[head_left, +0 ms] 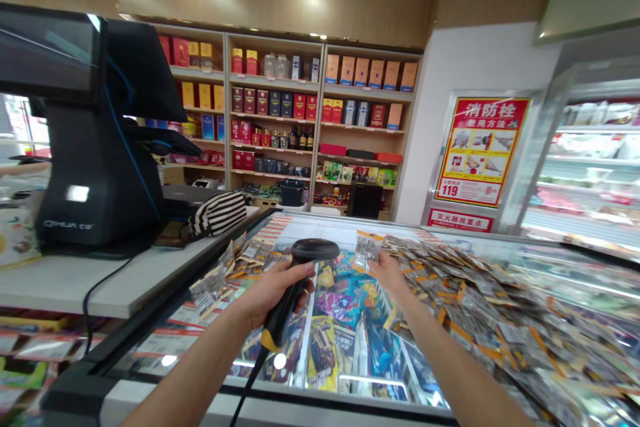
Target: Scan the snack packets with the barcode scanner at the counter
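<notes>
One barcode scanner sat clasped in the grip of the left hand over the glass-topped freezer; the right hand pinched an orange-edged packet at the loose packet heap's far end. That heap could have slid if the right forearm brushed it.

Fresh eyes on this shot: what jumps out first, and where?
Probably the black handheld scanner in the left hand, near centre, with the right hand holding a small packet beside it. Then the heap of packets spread over the glass-topped case at right, and the red-and-yellow poster on the wall behind.
</notes>
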`<state>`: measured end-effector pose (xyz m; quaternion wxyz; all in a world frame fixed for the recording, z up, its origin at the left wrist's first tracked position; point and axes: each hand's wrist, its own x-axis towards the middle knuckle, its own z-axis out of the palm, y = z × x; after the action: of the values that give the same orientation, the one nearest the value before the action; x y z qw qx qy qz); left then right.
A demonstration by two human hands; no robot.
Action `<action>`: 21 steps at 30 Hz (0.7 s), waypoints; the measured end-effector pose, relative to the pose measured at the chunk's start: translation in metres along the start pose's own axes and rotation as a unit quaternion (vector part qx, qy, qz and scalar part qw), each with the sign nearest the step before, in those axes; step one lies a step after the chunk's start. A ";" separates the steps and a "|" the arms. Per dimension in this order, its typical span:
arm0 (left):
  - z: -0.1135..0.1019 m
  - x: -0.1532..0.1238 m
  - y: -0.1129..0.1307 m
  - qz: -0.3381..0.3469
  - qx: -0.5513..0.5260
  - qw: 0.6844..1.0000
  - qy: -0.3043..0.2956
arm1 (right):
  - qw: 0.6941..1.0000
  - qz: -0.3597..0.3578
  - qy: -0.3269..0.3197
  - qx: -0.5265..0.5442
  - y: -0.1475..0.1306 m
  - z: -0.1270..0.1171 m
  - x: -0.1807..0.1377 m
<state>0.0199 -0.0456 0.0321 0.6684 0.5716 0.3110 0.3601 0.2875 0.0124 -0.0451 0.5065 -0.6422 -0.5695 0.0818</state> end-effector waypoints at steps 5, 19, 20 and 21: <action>0.003 -0.004 0.002 -0.001 -0.007 1.000 -0.020 | 0.998 -0.005 -0.017 0.053 0.004 0.012 -0.006; -0.023 0.002 0.005 0.012 0.002 0.996 0.088 | 0.992 0.061 -0.034 0.103 0.005 0.030 -0.009; -0.029 0.002 0.006 0.012 0.003 0.994 0.108 | 0.993 0.062 -0.035 0.096 0.000 0.035 -0.009; -0.035 0.000 0.006 0.011 0.002 0.992 0.126 | 0.994 0.062 -0.037 0.083 -0.005 0.041 -0.009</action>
<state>-0.0098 -0.0258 0.0328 0.6190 0.5263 0.3874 0.4357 0.2531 0.0273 -0.0647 0.5304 -0.6288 -0.5381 0.1836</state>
